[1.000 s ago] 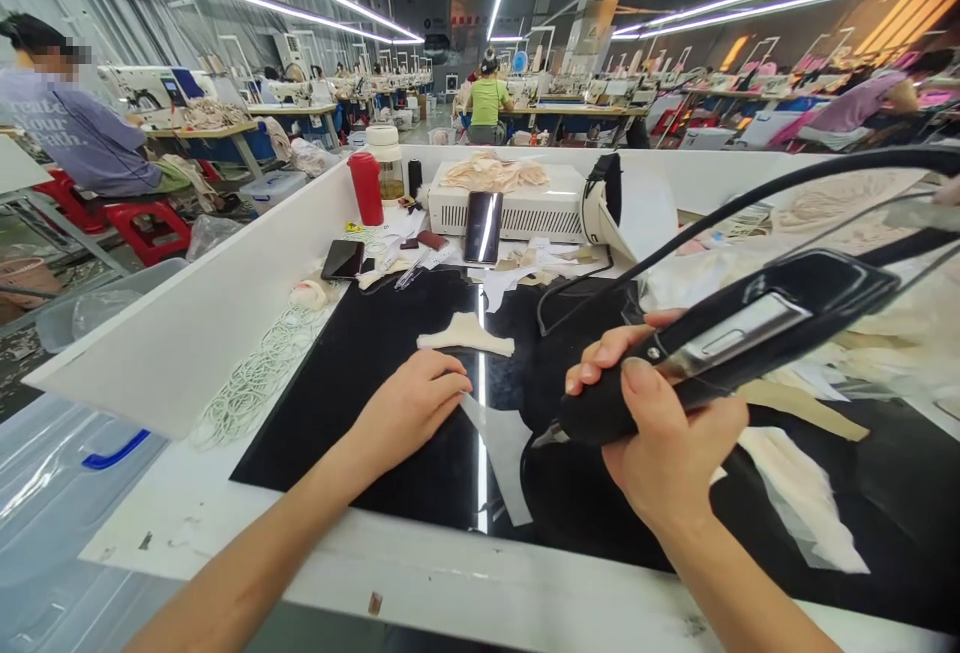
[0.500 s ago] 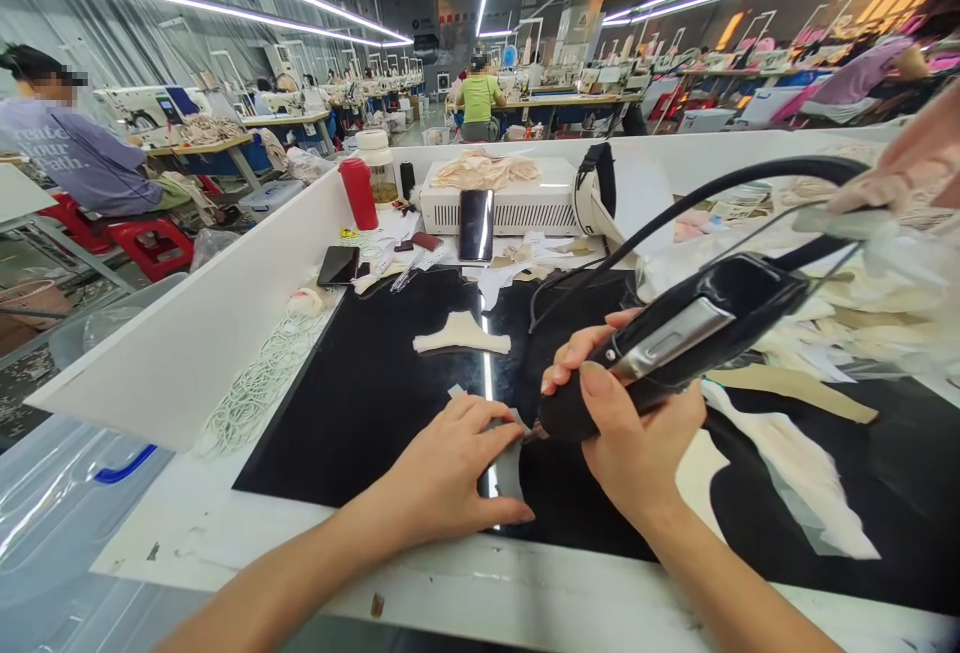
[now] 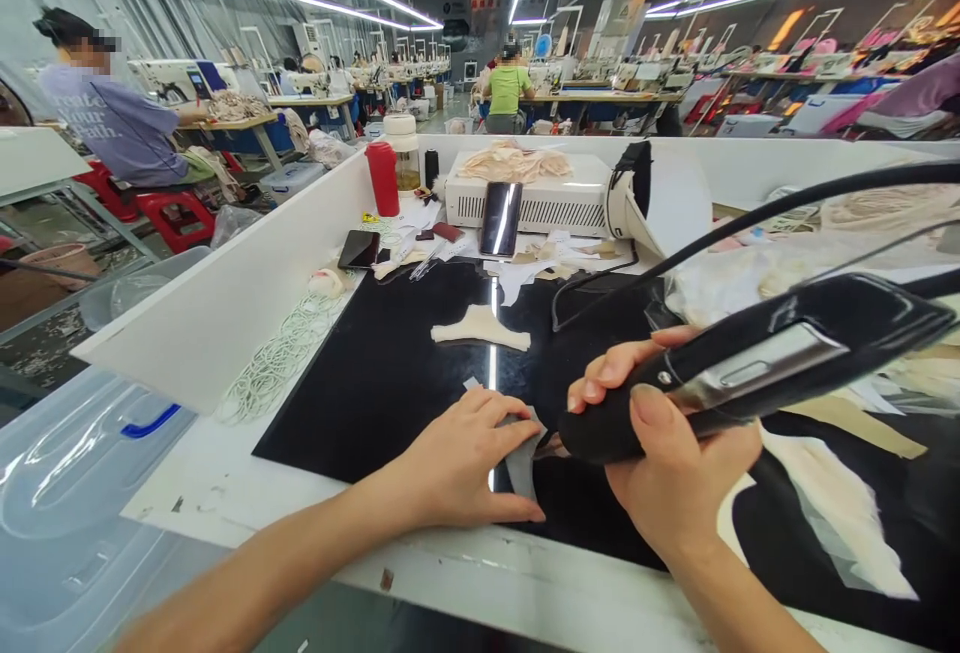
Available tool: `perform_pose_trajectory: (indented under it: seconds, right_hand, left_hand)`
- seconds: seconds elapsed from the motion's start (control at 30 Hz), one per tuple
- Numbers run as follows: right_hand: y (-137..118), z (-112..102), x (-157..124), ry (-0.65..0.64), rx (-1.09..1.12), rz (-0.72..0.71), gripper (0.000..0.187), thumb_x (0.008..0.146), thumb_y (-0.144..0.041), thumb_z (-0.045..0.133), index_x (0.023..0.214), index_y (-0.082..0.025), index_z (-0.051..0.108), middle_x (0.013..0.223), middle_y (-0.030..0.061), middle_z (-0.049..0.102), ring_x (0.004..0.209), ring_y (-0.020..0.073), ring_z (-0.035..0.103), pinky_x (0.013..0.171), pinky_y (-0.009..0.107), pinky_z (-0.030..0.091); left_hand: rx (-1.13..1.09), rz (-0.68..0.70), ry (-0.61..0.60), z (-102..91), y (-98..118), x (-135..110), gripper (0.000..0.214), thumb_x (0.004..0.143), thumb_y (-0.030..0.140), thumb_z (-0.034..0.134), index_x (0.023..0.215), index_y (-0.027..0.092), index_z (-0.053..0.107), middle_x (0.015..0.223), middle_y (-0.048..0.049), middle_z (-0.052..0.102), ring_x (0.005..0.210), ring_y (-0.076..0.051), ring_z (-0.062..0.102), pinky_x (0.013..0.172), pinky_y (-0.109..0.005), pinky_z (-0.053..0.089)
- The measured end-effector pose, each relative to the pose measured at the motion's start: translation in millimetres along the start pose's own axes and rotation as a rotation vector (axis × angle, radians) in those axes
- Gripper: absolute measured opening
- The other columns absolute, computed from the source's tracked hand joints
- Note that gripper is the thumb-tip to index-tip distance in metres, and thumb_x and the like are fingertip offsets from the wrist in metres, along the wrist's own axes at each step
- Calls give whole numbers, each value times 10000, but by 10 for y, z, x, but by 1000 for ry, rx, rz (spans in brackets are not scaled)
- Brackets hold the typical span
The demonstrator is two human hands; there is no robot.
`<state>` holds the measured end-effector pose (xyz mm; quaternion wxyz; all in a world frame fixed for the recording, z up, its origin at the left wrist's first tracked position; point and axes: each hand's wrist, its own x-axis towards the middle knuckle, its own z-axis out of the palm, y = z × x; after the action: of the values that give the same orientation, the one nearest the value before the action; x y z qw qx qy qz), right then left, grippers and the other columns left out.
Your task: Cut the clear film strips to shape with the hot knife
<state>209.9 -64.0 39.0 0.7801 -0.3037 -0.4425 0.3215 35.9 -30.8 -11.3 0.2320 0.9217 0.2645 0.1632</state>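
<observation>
Left hand: the left hand (image 3: 465, 463) lies flat over the grey cloth piece (image 3: 520, 468), fingers spread out and thumb apart, likely to stop it sliding.
Grey cloth piece: it is on the black mat (image 3: 352, 383), close to the middle of the table's (image 3: 210, 498) near edge; the hand hides much of it.
Right hand: the right hand (image 3: 667, 463) has its fingers wrapped tight around the black hand tool (image 3: 750, 338), maybe to aim it well.
Tool tip: it points left, right by the cloth's edge; I cannot tell if they touch.
Cream cloth piece: the cream cloth piece (image 3: 480, 330) lies past the left hand, perhaps put there to be out of the way.
Green cord: the green cord (image 3: 281, 363) sits in a heap by the table's left edge.
Phone: the phone (image 3: 500, 220) leans on the white box (image 3: 559, 213) near the far edge, which seems to prop it up.
</observation>
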Motion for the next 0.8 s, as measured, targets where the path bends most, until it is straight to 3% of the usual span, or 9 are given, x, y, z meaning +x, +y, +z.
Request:
perform_pose_trajectory:
  seconds: [0.17, 0.5, 0.8]
  right_hand:
    - [5, -15, -22, -10, -30, 10, 318, 853, -229, 791, 1122, -268, 627, 793, -29, 657, 652, 150, 628, 570, 314, 567]
    - [-172, -3, -97, -22, 28, 61, 381, 767, -297, 863, 1073, -261, 639, 751, -39, 646, 610, 150, 608, 519, 293, 553]
    - [-169, 4, -153, -43, 46, 83, 399, 770, -301, 870, 1089, -270, 633, 756, -39, 647, 620, 148, 607, 535, 288, 553]
  left_hand:
    - [6, 9, -7, -24, 20, 3, 726, 779, 548, 842, 1371, 195, 613, 1394, -115, 590, 1274, -314, 531, 1130, -446, 432]
    - [6, 47, 25, 9, -3, -5, 734, 791, 544, 835, 1396, 207, 590, 1400, -105, 587, 1311, -295, 523, 1188, -435, 353]
    - [-5, 56, 30, 1, -2, -5, 687, 794, 533, 837, 1361, 219, 609, 1386, -95, 598, 1295, -289, 534, 1193, -428, 334]
